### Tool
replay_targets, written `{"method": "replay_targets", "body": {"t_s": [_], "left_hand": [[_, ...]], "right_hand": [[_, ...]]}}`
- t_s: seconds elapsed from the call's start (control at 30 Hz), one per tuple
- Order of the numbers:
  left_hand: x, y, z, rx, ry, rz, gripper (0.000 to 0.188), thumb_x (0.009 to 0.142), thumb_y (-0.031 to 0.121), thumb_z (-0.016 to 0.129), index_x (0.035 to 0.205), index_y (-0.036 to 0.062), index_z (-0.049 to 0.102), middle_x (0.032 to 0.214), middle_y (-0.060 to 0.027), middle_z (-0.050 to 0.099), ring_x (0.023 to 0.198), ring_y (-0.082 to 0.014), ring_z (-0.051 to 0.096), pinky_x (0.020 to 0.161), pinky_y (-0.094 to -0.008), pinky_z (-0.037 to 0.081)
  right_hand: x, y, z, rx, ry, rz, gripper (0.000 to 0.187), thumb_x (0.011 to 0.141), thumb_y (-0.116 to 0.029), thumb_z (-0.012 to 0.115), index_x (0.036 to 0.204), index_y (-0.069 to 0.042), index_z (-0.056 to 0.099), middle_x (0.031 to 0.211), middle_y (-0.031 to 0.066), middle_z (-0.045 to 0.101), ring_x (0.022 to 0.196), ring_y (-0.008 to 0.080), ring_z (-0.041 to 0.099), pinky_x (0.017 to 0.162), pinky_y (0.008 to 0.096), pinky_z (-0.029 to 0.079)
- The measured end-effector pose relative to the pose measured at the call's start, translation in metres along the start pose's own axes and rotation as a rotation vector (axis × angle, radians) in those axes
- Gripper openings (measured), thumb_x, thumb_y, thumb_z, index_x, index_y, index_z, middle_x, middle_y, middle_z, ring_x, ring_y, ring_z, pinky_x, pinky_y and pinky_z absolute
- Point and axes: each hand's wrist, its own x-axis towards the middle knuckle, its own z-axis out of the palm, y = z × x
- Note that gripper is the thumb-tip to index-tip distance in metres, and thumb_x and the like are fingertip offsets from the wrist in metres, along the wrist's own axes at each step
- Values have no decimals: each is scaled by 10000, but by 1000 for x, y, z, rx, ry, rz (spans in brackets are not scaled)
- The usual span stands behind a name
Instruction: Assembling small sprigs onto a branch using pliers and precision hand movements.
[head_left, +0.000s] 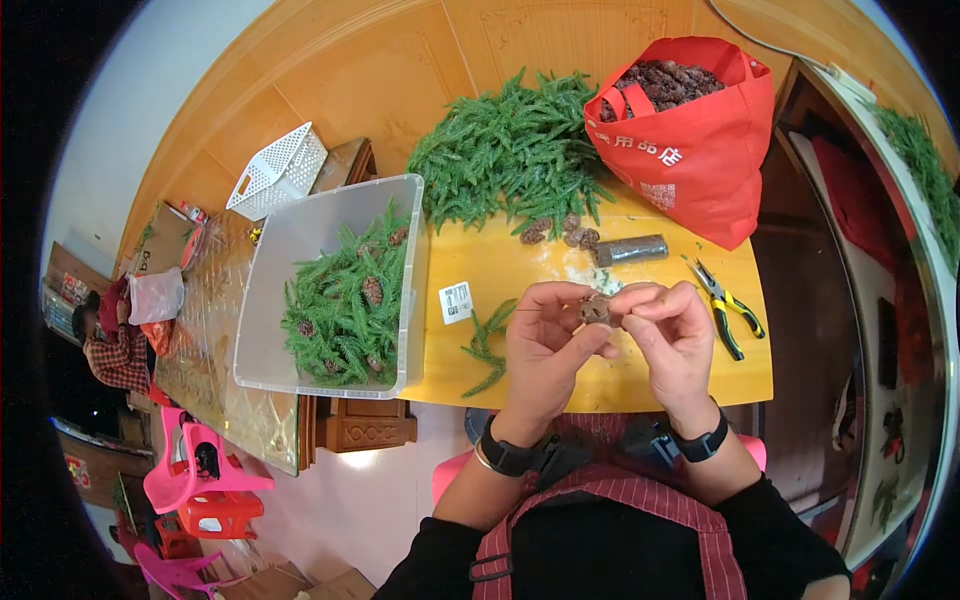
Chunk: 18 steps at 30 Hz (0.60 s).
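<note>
Over the yellow table, my left hand (548,345) is closed on a brown pine cone (596,309), its thumb and fingers around it. My right hand (676,335) pinches right beside the cone; whatever thin thing lies between its fingertips is too small to tell. Green pine sprigs (487,345) lie left of my left hand, beside a white printed card (456,303). Pliers (725,308) with black and yellow handles rest to the right. Beyond my hands are a dark bundle in clear wrap (632,249) and several loose pine cones (574,234).
A clear plastic bin (412,290) at left holds green branches with pine cones. Behind are a heap of green branches (510,150) and a red bag (690,160) full of cones. A white basket (280,172) stands back left. Pink chairs (190,460) and another person (118,355) are far left.
</note>
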Motion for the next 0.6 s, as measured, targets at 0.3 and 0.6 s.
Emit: {"method": "replay_targets", "body": {"t_s": [0.3,0.6], "left_hand": [[3,-2,0,121,3,116,341,720,-124,582,1007,17,464,979,-106,532,825,-180,578,624,-270,521],[1,0,-6,8,-88,-26,318,749,-95,584,1026,-4,459,949,-121,561,848,-197,590,680,-274,520]], "right_hand": [[0,-13,0,-144,-17,55,136,791,79,511,826,-35,446,944,153,577,886,178,544,825,300,419],[3,-5,-5,-39,33,116,113,809,23,537,830,-50,453,951,144,577,871,151,545,800,279,427]]}}
